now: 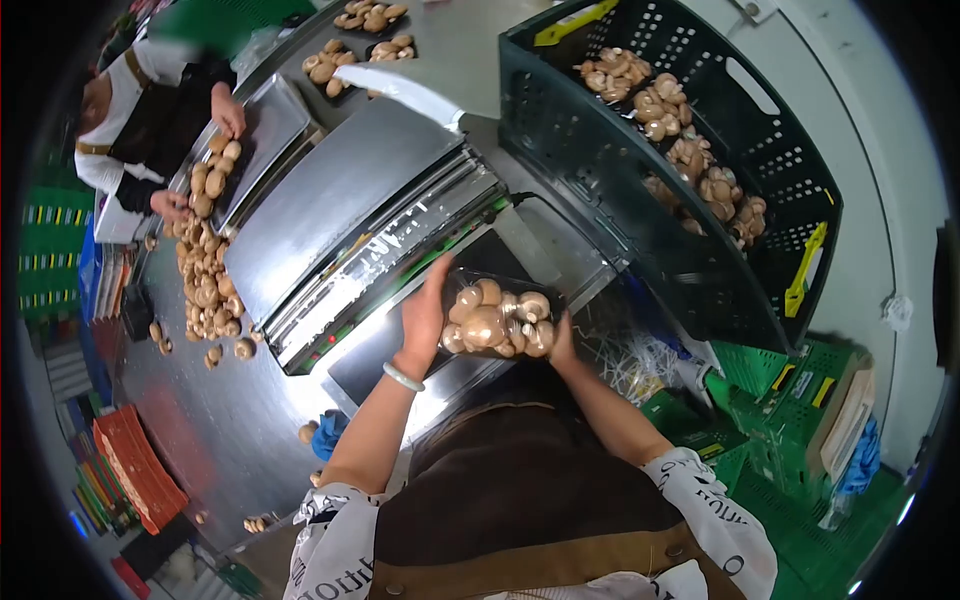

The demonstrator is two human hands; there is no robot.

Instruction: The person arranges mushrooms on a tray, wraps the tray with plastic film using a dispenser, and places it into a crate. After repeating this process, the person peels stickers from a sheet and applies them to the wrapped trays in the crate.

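Observation:
Between my two hands is a tray of brown mushrooms, shiny on top as if under clear film. My left hand presses along its left side, the wrist wearing a pale bangle. On the opposite side, my right hand grips the tray's edge, its fingers partly hidden. Just beyond the tray stands a metal wrapping machine, with a dark flat plate in front of it.
A dark green crate holding several mushroom packs stands right of the machine. Across the table, a co-worker's hands handle mushrooms near a loose mushroom pile. Filled trays sit at the back. Green crates stand at lower right.

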